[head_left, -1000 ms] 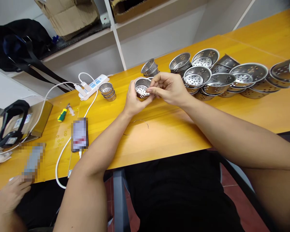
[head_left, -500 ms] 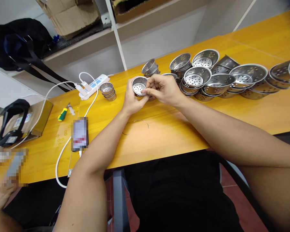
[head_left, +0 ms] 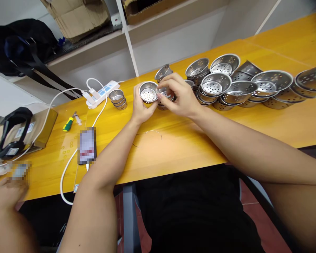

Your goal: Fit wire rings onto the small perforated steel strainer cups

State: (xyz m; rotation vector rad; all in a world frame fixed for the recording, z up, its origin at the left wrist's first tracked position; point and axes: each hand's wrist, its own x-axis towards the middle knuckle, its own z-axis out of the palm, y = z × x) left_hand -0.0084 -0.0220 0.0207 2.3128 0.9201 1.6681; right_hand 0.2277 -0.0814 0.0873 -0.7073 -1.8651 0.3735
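My left hand is wrapped round a small perforated metal cup, its mouth tilted up toward me. At the cup's right rim is my right hand, thumb and index finger bent toward the rim and apart from each other; whether anything thin lies between them is too small to tell. Partly hidden behind my right hand stand more small cups. A thin curved wire lies on the yellow table below my hands.
Stacked perforated metal cups fill the right side. Left are a small cup stack, power strip, white cables, phone, green-yellow screwdriver and a box. Another person's hand is at the far left edge.
My right thumb and index finger have spread apart from their pinch at the cup's rim. The cup in my left hand has shifted slightly left. The other person's hand has moved.
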